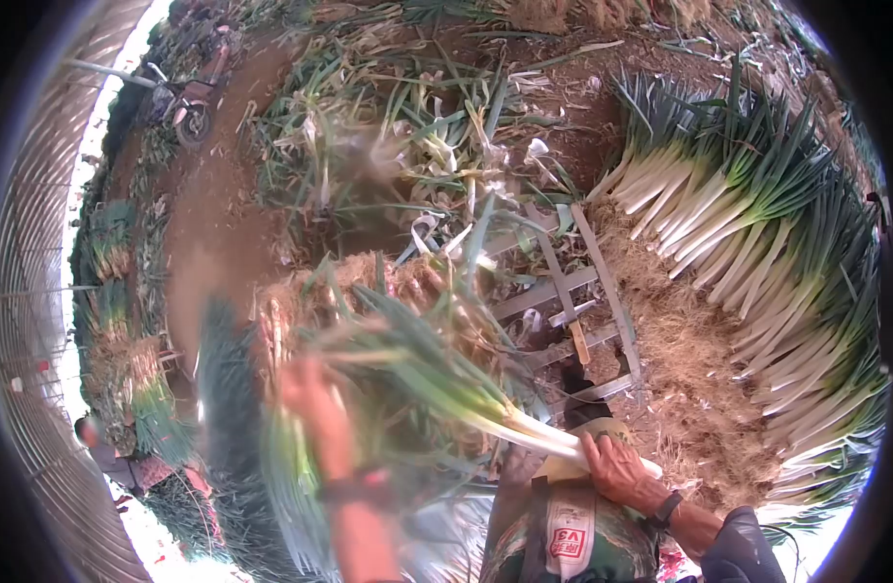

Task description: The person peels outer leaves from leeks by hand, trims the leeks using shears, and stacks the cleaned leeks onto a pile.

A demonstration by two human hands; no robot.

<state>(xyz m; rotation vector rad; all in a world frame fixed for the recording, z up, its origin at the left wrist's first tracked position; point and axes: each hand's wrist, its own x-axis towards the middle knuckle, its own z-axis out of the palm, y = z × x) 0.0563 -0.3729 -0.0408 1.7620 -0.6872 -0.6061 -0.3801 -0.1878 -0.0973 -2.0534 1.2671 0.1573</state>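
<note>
A leek lies slantwise across my front, its white root end at the lower right and its green leaves pointing up and left. My right hand is closed around the white shank near that root end. Further left, my left hand is smeared by motion, close to the leaf side of the leek. Whether its fingers grip anything cannot be made out. Beneath and beyond the left hand is a heap of untrimmed leeks with brown roots and dry outer leaves.
Cleaned leeks form a long curved row on the right. Root fibres cover the ground beside a slatted frame. Stripped leaves lie ahead. At left are leek bundles, a motorbike and another person.
</note>
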